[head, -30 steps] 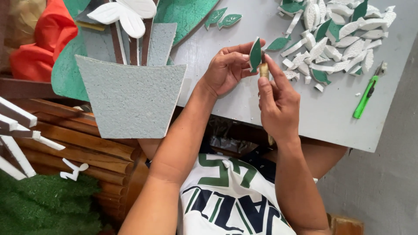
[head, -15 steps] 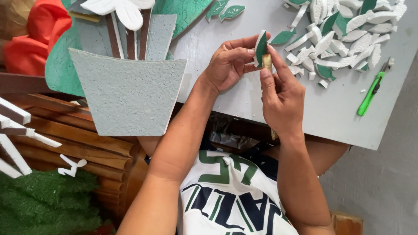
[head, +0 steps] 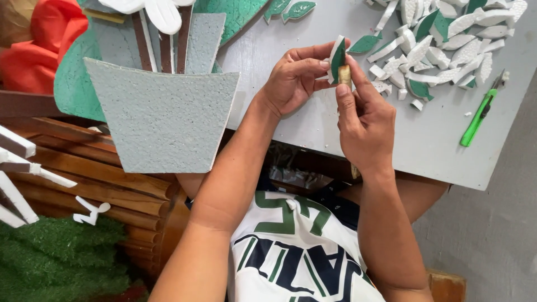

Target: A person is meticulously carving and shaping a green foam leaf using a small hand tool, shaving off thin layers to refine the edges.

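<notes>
Above the grey table [head: 313, 123], left to right:
Foam pot [head: 162, 120]: grey cutout at left, finished, no label.
Left hand [head: 293, 78]: fingers pinched on a green-and-white foam leaf [head: 337, 56].
Right hand [head: 363, 117]: thumb and fingers clamped on a small tan block [head: 345, 74], touching the leaf.
Leaf pile [head: 447, 39]: many cut pieces, probably still unworked.
Cutter [head: 479, 114]: green, idle.

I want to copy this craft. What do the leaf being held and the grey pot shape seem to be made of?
Leaf: likely foam board, green painted face, white cut edge showing. Pot shape: probably the same foam, with a pebbly grey matte surface and thin white edges.
</notes>
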